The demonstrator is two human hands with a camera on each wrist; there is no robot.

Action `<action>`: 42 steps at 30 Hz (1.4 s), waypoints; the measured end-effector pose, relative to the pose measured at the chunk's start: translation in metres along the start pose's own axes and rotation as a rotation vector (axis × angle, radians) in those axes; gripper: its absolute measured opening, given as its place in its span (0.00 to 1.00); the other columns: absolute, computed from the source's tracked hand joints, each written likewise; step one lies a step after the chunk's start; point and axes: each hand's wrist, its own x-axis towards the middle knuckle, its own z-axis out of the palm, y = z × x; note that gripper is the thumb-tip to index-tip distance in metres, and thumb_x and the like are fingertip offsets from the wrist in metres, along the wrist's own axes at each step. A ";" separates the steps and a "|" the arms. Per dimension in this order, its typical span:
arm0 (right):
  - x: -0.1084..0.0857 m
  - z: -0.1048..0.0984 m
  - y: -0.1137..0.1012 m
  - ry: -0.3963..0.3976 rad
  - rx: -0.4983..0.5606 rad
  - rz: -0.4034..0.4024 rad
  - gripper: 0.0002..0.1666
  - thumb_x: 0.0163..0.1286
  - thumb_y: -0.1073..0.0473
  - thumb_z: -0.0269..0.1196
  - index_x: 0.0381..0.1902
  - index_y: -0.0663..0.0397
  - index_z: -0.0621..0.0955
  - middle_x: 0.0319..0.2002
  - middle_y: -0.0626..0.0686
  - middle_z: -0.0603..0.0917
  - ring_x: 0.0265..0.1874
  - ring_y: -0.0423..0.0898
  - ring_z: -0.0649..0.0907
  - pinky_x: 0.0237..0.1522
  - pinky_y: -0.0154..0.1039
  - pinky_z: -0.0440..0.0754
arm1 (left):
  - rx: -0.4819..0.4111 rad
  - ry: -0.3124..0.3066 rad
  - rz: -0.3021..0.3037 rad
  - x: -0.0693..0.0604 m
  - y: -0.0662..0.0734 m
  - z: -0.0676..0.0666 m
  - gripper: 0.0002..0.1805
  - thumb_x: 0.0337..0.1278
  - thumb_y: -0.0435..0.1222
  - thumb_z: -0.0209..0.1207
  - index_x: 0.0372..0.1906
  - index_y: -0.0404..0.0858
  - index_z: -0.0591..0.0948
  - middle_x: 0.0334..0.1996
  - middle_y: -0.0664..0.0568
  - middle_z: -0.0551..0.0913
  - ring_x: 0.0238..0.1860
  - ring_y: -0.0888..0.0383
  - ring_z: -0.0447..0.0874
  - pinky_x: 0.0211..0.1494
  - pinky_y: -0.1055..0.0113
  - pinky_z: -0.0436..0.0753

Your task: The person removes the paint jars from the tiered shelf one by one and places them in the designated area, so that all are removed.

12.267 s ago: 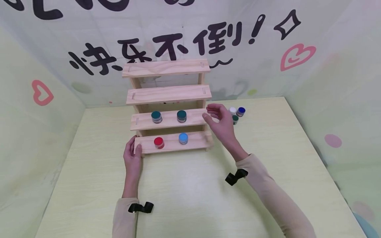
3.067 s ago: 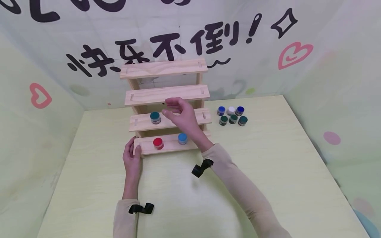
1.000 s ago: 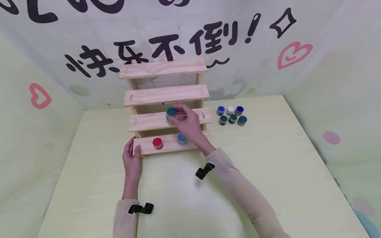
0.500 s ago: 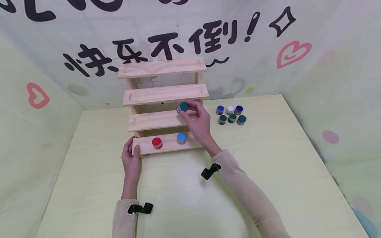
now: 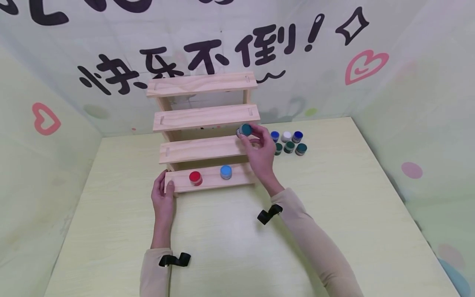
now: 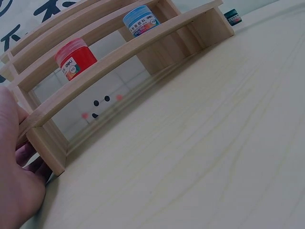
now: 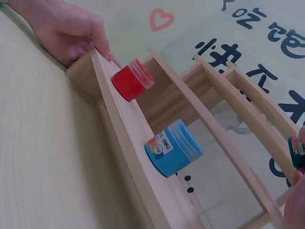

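Observation:
My right hand (image 5: 262, 159) pinches a teal-lidded paint jar (image 5: 244, 130), held slightly tilted above the right end of the rack's second tier from the bottom. At the right edge of the right wrist view, part of this jar (image 7: 298, 151) shows between the fingers. My left hand (image 5: 163, 204) grips the left end of the bottom tier, thumb on top. The four-tier wooden rack (image 5: 196, 150) bears a red paint jar (image 5: 195, 178) and a light blue paint jar (image 5: 226, 172), both upright on its bottom tier.
On the table (image 5: 219, 239) right of the rack, several jars stand grouped: a blue jar (image 5: 274, 136), a white jar (image 5: 286, 136), a dark blue jar (image 5: 297, 136) and green ones (image 5: 289, 147) in front. A printed backdrop (image 5: 315, 90) rises behind the table.
Both teal-lidded jars have left the second tier, and the group on the right has grown. The right hand took the last one and carried it rightward. The left hand stayed put.

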 end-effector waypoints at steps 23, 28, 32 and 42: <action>0.006 -0.040 0.015 0.154 -0.004 0.001 0.24 0.64 0.70 0.70 0.56 0.74 0.78 0.51 0.68 0.82 0.43 0.41 0.82 0.46 0.34 0.83 | -0.004 -0.008 0.001 0.000 0.003 0.001 0.26 0.76 0.30 0.49 0.75 0.35 0.66 0.74 0.43 0.68 0.75 0.52 0.65 0.71 0.79 0.72; 0.006 -0.052 0.020 0.161 -0.017 0.042 0.25 0.64 0.69 0.70 0.57 0.74 0.77 0.52 0.67 0.83 0.46 0.41 0.83 0.48 0.33 0.84 | 0.000 -0.009 0.000 0.000 0.004 0.001 0.26 0.76 0.30 0.49 0.75 0.35 0.66 0.74 0.43 0.68 0.75 0.51 0.65 0.71 0.78 0.72; 0.004 -0.062 0.027 0.159 -0.025 0.060 0.26 0.64 0.70 0.70 0.58 0.75 0.77 0.53 0.68 0.82 0.48 0.44 0.83 0.46 0.29 0.84 | 0.005 -0.010 -0.008 0.000 0.005 0.001 0.26 0.76 0.31 0.49 0.75 0.36 0.65 0.75 0.44 0.68 0.75 0.51 0.65 0.71 0.77 0.72; -0.003 -0.079 0.036 0.180 -0.117 0.079 0.24 0.65 0.69 0.69 0.57 0.74 0.78 0.52 0.69 0.83 0.45 0.50 0.83 0.42 0.27 0.83 | 0.016 -0.001 -0.015 -0.001 0.005 0.001 0.26 0.76 0.31 0.49 0.75 0.38 0.66 0.74 0.45 0.69 0.74 0.53 0.66 0.70 0.78 0.73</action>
